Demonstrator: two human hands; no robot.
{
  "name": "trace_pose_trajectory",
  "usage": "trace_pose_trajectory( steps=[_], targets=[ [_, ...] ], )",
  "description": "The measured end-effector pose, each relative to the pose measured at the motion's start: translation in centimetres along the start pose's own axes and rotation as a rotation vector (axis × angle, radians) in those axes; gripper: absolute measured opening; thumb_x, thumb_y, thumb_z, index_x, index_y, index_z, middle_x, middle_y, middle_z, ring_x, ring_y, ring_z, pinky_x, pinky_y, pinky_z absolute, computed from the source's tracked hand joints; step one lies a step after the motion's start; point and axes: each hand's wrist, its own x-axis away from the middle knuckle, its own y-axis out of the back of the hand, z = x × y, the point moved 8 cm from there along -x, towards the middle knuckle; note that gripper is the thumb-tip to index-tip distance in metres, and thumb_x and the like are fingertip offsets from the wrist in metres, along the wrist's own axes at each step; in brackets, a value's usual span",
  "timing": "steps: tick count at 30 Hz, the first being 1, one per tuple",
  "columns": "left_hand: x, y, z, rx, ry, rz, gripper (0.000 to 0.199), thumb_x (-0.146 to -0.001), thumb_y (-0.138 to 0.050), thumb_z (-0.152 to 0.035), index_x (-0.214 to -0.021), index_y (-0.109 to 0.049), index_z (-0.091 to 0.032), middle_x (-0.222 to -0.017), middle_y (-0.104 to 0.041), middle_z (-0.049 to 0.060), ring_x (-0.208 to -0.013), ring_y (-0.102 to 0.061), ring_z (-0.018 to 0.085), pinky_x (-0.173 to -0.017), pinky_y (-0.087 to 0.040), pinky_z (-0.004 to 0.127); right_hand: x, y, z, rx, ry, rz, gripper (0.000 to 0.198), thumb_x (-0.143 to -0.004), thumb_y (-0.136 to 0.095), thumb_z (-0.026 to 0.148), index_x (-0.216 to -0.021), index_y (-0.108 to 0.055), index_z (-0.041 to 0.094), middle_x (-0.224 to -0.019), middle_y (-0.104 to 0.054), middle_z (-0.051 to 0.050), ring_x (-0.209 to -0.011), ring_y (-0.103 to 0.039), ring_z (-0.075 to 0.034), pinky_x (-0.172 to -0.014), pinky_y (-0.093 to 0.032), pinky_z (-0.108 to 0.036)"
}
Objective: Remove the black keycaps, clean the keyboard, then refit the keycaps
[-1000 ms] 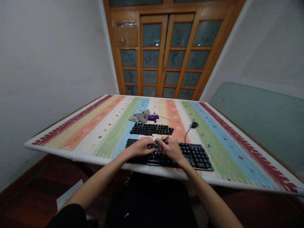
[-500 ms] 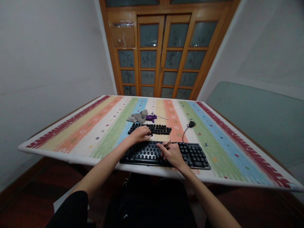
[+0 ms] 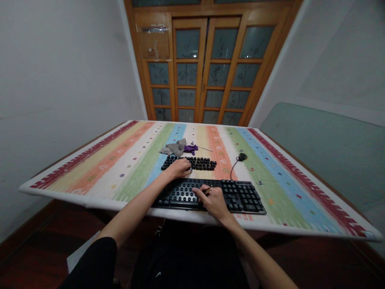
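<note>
A black keyboard (image 3: 240,196) lies along the near table edge, its left and middle part bare of keycaps, with switches showing. Behind it, loose black keycaps (image 3: 204,163) are laid out in rows. My left hand (image 3: 180,168) is closed at the near side of these rows, a small dark keycap (image 3: 191,170) at its fingertips. Over the middle of the keyboard, my right hand (image 3: 213,200) is closed around a thin, brownish wire-like tool (image 3: 209,188), mostly hidden by the fingers. The right thumb points left above the bare switches.
Beyond the keycaps lie a grey cloth (image 3: 174,148), a purple cloth (image 3: 190,149) and a thin rod (image 3: 206,149). A coiled cable (image 3: 241,157) sits to the right, joined to the keyboard. A striped cloth covers the table (image 3: 120,160).
My right hand has moved slightly left over the keyboard with the thin tool. My left hand stays by the loose keycaps, almost unmoved.
</note>
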Motion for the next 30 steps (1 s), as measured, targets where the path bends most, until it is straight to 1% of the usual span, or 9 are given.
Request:
trace_pose_trajectory(
  steps=[3, 8, 17, 24, 30],
  targets=[
    [0.0, -0.1, -0.1, 0.002, -0.008, 0.009, 0.016, -0.09, -0.056, -0.02, -0.084, -0.069, -0.013, -0.086, -0.068, 0.009, -0.088, -0.062, 0.021, -0.077, -0.048, 0.028, 0.0, 0.3, -0.1, 0.022, 0.001, -0.028, 0.059, -0.092, -0.048, 0.064, -0.052, -0.056, 0.021, -0.042, -0.057, 0.001, -0.038, -0.053, -0.012, -0.047, -0.037, -0.024],
    [0.0, -0.5, -0.1, 0.007, -0.014, 0.016, 0.017, -0.091, -0.055, -0.02, -0.084, -0.069, -0.013, -0.086, -0.068, 0.009, -0.088, -0.062, 0.02, -0.077, -0.048, 0.027, 0.0, 0.2, -0.1, 0.034, 0.017, -0.013, 0.06, -0.092, -0.046, 0.065, -0.052, -0.056, 0.021, -0.039, -0.053, 0.002, -0.038, -0.052, -0.012, -0.047, -0.036, -0.023],
    [0.1, -0.8, 0.0, 0.009, -0.001, 0.008, 0.018, -0.092, -0.054, -0.021, -0.085, -0.069, -0.013, -0.087, -0.068, 0.009, -0.089, -0.062, 0.02, -0.078, -0.048, 0.027, -0.2, 0.2, -0.5, -0.01, -0.015, -0.003, 0.056, -0.092, -0.05, 0.061, -0.054, -0.055, 0.021, -0.046, -0.061, 0.001, -0.038, -0.053, -0.011, -0.046, -0.037, -0.023],
    [0.2, -1.1, 0.2, 0.013, 0.003, 0.005, 0.017, -0.091, -0.055, -0.021, -0.085, -0.068, -0.013, -0.086, -0.067, 0.009, -0.089, -0.061, 0.02, -0.078, -0.048, 0.028, -0.3, 0.2, -0.8, -0.03, -0.053, 0.0, 0.055, -0.092, -0.053, 0.059, -0.053, -0.058, 0.021, -0.043, -0.059, 0.001, -0.038, -0.055, -0.012, -0.046, -0.038, -0.023],
    [0.5, -0.6, 0.3, 0.021, 0.008, -0.008, 0.015, -0.091, -0.055, -0.021, -0.089, -0.068, -0.013, -0.09, -0.068, 0.009, -0.091, -0.061, 0.02, -0.078, -0.048, 0.028, -0.2, 0.2, -1.0, -0.028, -0.059, 0.011, 0.054, -0.092, -0.053, 0.058, -0.053, -0.058, 0.021, -0.044, -0.06, 0.0, -0.039, -0.056, -0.013, -0.045, -0.038, -0.022]
  ],
)
